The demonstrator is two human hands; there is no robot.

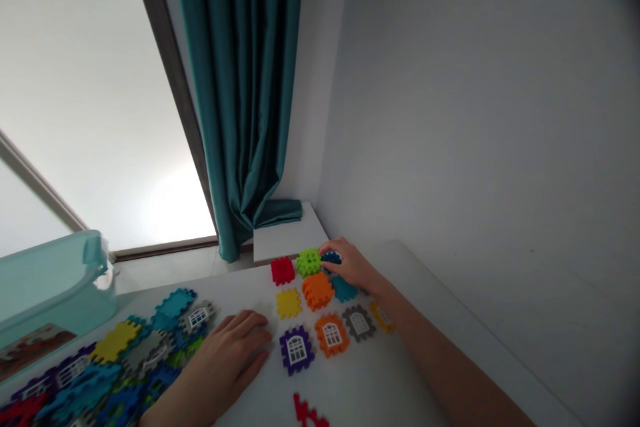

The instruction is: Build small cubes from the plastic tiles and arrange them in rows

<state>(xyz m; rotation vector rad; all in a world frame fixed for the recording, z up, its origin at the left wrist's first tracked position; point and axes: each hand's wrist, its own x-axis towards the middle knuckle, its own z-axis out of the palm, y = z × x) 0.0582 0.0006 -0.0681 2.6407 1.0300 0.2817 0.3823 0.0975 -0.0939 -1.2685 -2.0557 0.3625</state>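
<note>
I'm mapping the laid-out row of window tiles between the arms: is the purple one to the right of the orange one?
No, the purple window tile lies left of the orange window tile, nearer the left hand.

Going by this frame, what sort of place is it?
Probably a room in a home: a teal curtain by a bright glazed panel, and colourful toy tiles on a white tabletop.

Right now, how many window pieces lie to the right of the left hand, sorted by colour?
Purple window piece: 1
Orange window piece: 1
Grey window piece: 1
Yellow window piece, partly hidden: 1
Total: 4
</note>
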